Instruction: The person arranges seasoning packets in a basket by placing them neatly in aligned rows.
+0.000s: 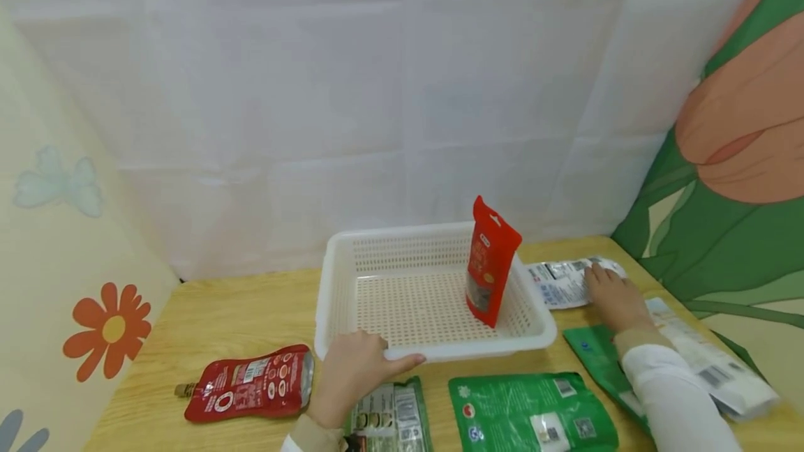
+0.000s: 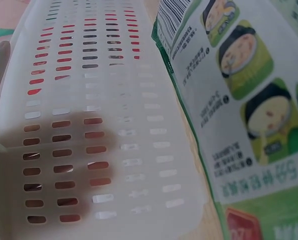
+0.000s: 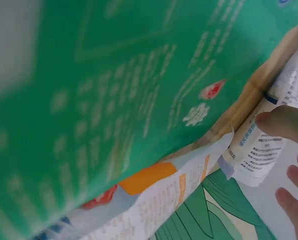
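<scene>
My left hand point(image 1: 353, 370) grips the near rim of a white plastic basket point(image 1: 471, 350), with the fingers inside the wall and the thumb along the rim. Through the slots of the basket wall point(image 2: 154, 145) the fingers show as a dark shape in the left wrist view. A red pouch point(image 1: 493, 260) stands upright inside the basket at its right end. Right of the basket, my right hand point(image 1: 614, 296) lies over a white printed pouch point(image 1: 561, 286). The right wrist view has its thumb point(image 3: 281, 122) at the pouch point(image 3: 256, 152) and the fingers spread apart.
A dark red spouted pouch point(image 1: 251, 383) lies left of the basket. In front lie a green-edged pouch point(image 1: 394, 416) and a green pouch point(image 1: 530, 410). Under the right forearm are another green pouch point(image 1: 593, 354) and a white bag point(image 1: 712, 361). A white sheet point(image 1: 283, 124) hangs behind.
</scene>
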{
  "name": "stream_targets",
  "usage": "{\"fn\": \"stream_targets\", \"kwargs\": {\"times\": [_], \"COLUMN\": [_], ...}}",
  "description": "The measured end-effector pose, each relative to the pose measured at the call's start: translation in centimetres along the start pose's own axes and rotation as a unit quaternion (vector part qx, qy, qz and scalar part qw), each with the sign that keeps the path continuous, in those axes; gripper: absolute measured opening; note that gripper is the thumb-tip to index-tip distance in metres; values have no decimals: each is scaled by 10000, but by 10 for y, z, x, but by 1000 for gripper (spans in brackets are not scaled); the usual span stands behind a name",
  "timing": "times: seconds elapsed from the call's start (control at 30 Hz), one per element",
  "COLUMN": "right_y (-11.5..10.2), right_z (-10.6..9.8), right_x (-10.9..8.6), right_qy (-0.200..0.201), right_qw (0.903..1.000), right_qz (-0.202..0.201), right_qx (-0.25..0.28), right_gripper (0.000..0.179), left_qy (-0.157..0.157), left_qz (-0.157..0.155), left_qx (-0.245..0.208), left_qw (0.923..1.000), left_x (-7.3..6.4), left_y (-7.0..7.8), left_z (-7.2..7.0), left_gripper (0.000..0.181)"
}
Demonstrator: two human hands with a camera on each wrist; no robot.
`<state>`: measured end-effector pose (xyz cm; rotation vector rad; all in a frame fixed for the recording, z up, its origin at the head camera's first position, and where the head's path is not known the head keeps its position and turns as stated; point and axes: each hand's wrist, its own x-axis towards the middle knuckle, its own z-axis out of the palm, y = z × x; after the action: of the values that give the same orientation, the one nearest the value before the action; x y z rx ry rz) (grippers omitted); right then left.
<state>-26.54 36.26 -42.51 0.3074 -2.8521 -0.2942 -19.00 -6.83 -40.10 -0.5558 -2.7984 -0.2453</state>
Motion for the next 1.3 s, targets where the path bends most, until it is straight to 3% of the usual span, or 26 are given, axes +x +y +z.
{"fn": "stream_targets", "kwargs": {"times": [0.2,0.57,0.73,1.07,1.3], "right_y": [-6,-12,-11,-4,-4], "right_z": [3,18,23,26,38], "right_x": [9,17,20,22,29], "right_qy": [-160,644,777,-148,-78], "right_qw": [9997,9972,9958,9972,9977], "right_qz": [69,337,453,720,619], "right_qx": [-164,-169,-196,-114,260], "right_gripper": [36,30,29,37,38], "left_qy": [115,206,195,32,-9], "left_qz": [111,106,70,84,71], "left_qx": [108,185,234,262,270], "left_qw": [9998,9996,9995,9996,9996], "left_x": [0,2,2,2,3], "left_y": [-1,-1,-1,2,-1], "left_z": [-1,1,1,-1,-1], "left_gripper": [68,66,65,69,65]}}
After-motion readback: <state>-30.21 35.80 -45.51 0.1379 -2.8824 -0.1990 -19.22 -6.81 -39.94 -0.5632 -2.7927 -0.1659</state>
